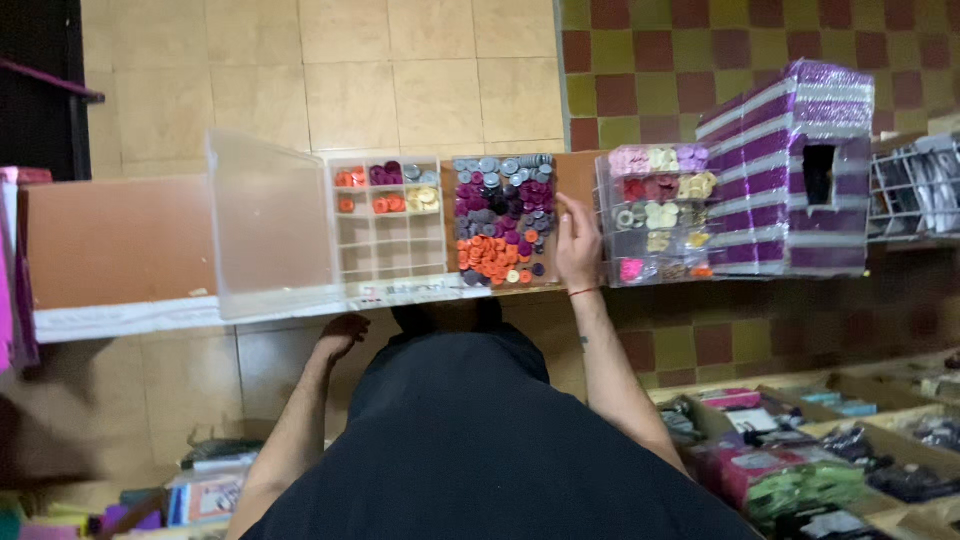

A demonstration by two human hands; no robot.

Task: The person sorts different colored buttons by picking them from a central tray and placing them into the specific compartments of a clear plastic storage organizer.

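Observation:
A pile of loose buttons (pixel 503 220), grey, purple and orange, lies on the narrow counter (pixel 120 240). My right hand (pixel 577 245) rests flat on the counter at the right edge of that pile, fingers together, holding nothing. To the left of the pile stands a clear compartment box (pixel 388 245) with its lid (pixel 272 225) open; its top cells hold orange, purple, grey and cream buttons. My left hand (pixel 343 333) hangs below the counter's front edge, under the box, fingers loosely curled; I cannot tell whether it holds anything.
A second clear box of sorted buttons (pixel 657 215) stands right of my hand, next to a glittery purple striped box (pixel 790 170) with a square hole. A wire rack (pixel 915 190) is at far right. Packaged goods (pixel 800 460) fill cartons on the floor.

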